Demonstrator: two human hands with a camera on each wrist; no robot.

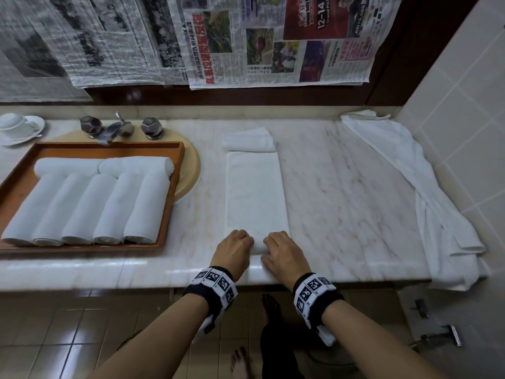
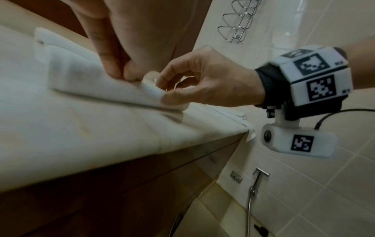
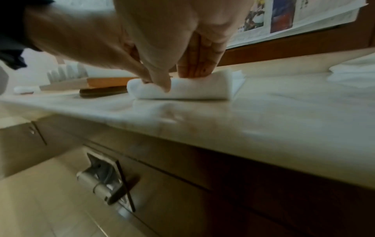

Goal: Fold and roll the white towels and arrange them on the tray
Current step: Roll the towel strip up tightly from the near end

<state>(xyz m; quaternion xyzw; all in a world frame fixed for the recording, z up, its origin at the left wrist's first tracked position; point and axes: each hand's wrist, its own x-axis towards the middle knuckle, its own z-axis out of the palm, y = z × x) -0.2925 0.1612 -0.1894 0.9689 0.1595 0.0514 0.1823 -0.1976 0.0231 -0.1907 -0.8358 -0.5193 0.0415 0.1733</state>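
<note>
A white towel folded into a long strip lies on the marble counter, running away from me. Its near end is curled into a small roll at the counter's front edge. My left hand and right hand sit side by side on that roll, fingers curled over it and thumbs behind. In the left wrist view my right hand pinches the rolled end. A wooden tray on the left holds several rolled white towels. Another folded towel lies beyond the strip.
A large crumpled white cloth lies along the tiled wall on the right and hangs over the counter's edge. The tray sits over a beige basin with a chrome faucet. A cup and saucer stand at the far left. Newspapers cover the back wall.
</note>
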